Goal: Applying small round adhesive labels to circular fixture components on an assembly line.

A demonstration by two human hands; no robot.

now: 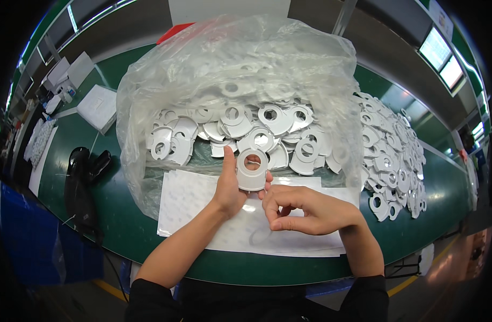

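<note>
Holding the white ring part [252, 170] upright above the white sheets [203, 206], the left hand [230, 190] grips it while the right hand [305, 212] pinches near its lower edge (fingers curled); steady, gentle peeling seems best.

My left hand [231, 189] holds up a white plastic ring piece [252, 170] with a round hole, thumb along its left edge. My right hand [305, 210] is curled just beside it, fingers [272, 196] touching its lower right edge. Under both lie white sheets [192, 206] on the green surface [122, 225]. Behind, a clear plastic bag [240, 70] is full of the same pieces, and more are heaped to the right [391, 155].
</note>
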